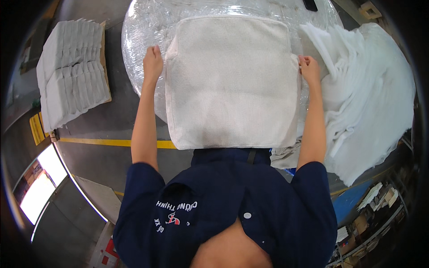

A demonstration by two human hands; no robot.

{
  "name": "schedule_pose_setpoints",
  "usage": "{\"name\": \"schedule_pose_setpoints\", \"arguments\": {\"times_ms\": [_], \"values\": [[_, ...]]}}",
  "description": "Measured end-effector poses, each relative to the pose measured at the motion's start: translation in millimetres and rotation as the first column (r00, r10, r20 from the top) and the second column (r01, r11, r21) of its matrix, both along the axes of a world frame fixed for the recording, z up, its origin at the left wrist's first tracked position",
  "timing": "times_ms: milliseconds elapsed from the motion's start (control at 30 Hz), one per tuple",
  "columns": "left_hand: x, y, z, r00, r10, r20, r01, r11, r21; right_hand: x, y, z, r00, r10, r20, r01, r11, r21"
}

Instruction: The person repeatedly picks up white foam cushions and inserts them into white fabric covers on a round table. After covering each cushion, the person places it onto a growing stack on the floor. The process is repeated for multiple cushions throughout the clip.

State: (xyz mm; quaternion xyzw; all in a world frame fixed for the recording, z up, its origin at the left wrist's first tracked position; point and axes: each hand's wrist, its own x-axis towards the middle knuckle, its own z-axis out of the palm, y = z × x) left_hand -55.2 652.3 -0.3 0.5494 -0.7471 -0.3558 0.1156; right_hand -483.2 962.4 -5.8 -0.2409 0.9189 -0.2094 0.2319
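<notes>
A large off-white fabric cushion cover (232, 80) with seamed edges lies flat in front of me, its near edge against my waist. My right hand (309, 70) pinches the fabric at the cover's right side, near the upper corner. Just off the opposite side is my left hand (153, 64), its fingers curled closed; a small gap parts it from the cover, and whatever may be inside the fingers is hidden. Beneath the cover is a round table (138, 58) wrapped in clear plastic film.
White sheets of soft wadding (371, 98) are heaped at the right, with folded greyish fabric (286, 157) by my right elbow. A stack of off-white covers (73, 73) stands at the left. A dark phone-like object (310, 5) lies at the table's far side. A yellow line (103, 142) crosses the floor.
</notes>
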Motion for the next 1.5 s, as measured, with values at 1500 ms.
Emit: {"name": "schedule_pose_setpoints", "arguments": {"times_ms": [1500], "values": [[178.7,297.7,48.1,0.255,0.779,-0.573,-0.110,0.612,0.783,203.4,272.7,31.4,0.467,-0.167,0.868,0.835,0.407,-0.371]]}}
